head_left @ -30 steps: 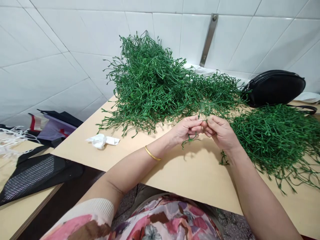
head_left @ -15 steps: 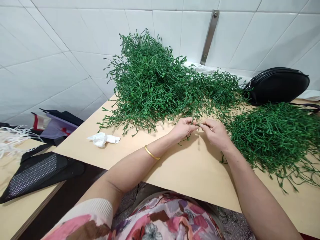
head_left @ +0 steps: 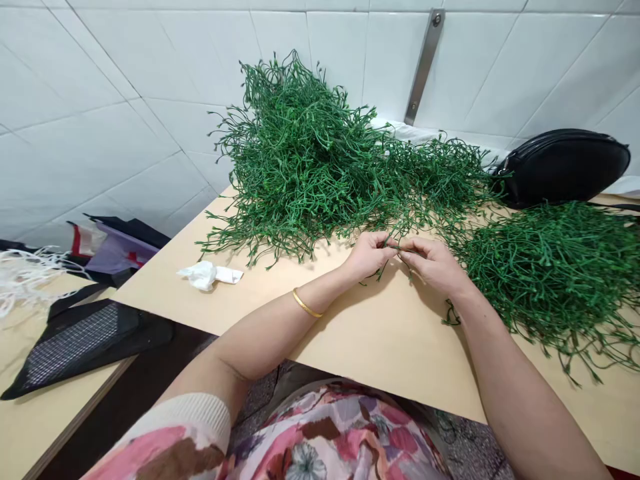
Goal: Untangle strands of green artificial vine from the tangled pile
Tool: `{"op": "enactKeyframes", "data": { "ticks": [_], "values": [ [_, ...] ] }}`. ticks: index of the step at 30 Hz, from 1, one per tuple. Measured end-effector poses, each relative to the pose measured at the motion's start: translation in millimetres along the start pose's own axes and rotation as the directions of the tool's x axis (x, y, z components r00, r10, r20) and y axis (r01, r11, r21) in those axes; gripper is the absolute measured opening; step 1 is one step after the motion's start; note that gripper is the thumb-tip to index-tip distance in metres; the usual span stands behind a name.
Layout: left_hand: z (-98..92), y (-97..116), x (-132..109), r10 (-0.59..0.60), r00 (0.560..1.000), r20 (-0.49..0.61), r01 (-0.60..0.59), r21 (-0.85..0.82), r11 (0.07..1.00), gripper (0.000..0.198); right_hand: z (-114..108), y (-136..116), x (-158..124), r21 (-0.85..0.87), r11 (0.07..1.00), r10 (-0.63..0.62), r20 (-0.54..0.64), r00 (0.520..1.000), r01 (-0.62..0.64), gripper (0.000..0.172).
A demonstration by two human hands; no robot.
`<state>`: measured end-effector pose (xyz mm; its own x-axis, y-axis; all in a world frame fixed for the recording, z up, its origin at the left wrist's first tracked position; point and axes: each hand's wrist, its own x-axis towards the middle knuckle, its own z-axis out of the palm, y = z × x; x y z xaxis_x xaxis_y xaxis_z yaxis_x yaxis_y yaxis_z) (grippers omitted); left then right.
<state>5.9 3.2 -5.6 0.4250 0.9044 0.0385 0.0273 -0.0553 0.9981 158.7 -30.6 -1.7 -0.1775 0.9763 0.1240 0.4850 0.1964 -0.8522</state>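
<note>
My left hand [head_left: 371, 255] and my right hand [head_left: 431, 263] meet fingertip to fingertip over the table. Both are closed in a pinch on a thin green artificial plant stem [head_left: 381, 273], whose ends poke out below the fingers. The part between the fingertips is mostly hidden. Just beyond my hands spreads a tall, tangled pile of green stems [head_left: 305, 153] with small bud-like tips. A second green heap [head_left: 555, 273] lies to the right, beside my right forearm. One loose stem [head_left: 451, 313] shows by my right wrist.
A crumpled white tissue [head_left: 205, 275] lies on the wooden table [head_left: 390, 347] at left. The black bag [head_left: 565, 167] stands at the back right against the tiled wall. At far left, a lower surface holds a black mesh pouch [head_left: 75, 347] and white strands [head_left: 25, 280].
My hands stay together at nearly the same spot, with the right fingers slightly shifted on the stem. The whole view has moved a little.
</note>
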Motion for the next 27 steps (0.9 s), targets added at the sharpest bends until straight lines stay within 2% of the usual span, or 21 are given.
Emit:
{"op": "enactKeyframes", "data": {
  "ticks": [3, 6, 9, 12, 14, 16, 20, 24, 26, 27],
  "values": [
    [-0.6, -5.2, 2.0, 0.036, 0.999, -0.001, -0.036, 0.114, 0.993, 0.005, 1.0, -0.2, 0.0, -0.06, 0.998, 0.007, -0.011, 1.0, -0.008, 0.014],
    [-2.9, -8.1, 2.9, 0.106, 0.994, 0.017, -0.106, 0.305, 0.946, 0.005, 2.0, -0.3, -0.5, -0.071, 0.996, 0.055, -0.007, 0.998, -0.055, 0.011],
    [-5.8, -8.5, 3.3, 0.166, 0.986, 0.032, -0.163, 0.427, 0.889, 0.006, 3.3, -1.1, -0.6, 0.064, 0.992, 0.111, 0.034, 0.993, -0.113, 0.016],
    [-6.5, -8.5, 3.4, 0.193, 0.981, 0.026, -0.184, 0.452, 0.873, 0.012, 6.0, -4.3, 0.0, 0.22, 0.963, 0.143, 0.078, 0.987, -0.157, 0.029],
    [-5.3, -9.7, 3.6, 0.202, 0.979, 0.026, -0.193, 0.435, 0.88, 0.017, 9.0, -7.4, 0.3, 0.146, 0.978, 0.142, 0.042, 0.989, -0.146, 0.028],
    [-3.6, -11.7, 4.1, 0.192, 0.981, 0.03, -0.188, 0.384, 0.904, 0.018, 12.8, -10.2, 0.2, -0.048, 0.993, 0.106, -0.037, 0.994, -0.108, 0.022],
    [-0.9, -14.1, 5.8, 0.079, 0.996, 0.048, -0.086, 0.173, 0.981, 0.008, 18.9, -12.3, -0.8, -0.4, 0.916, -0.018, -0.132, 0.991, -0.036, 0.023],
    [-1.0, -6.4, 5.2, -0.031, 0.999, 0.045, 0.027, 0.089, 0.996, 0.008, 16.5, -10.1, -0.4, -0.603, 0.79, -0.17, -0.04, 0.985, 0.112, 0.022],
    [-3.0, 1.1, 3.0, -0.093, 0.993, 0.07, 0.091, 0.028, 0.995, 0.009, 11.3, -9.7, -0.6, -0.589, 0.79, -0.208, 0.003, 0.978, 0.17, 0.021],
    [-4.4, 5.2, 1.5, -0.129, 0.985, 0.11, 0.133, -0.031, 0.991, 0.009, 8.0, -10.0, -1.0, -0.536, 0.824, -0.212, 0.008, 0.977, 0.183, 0.023]
  ]
}}
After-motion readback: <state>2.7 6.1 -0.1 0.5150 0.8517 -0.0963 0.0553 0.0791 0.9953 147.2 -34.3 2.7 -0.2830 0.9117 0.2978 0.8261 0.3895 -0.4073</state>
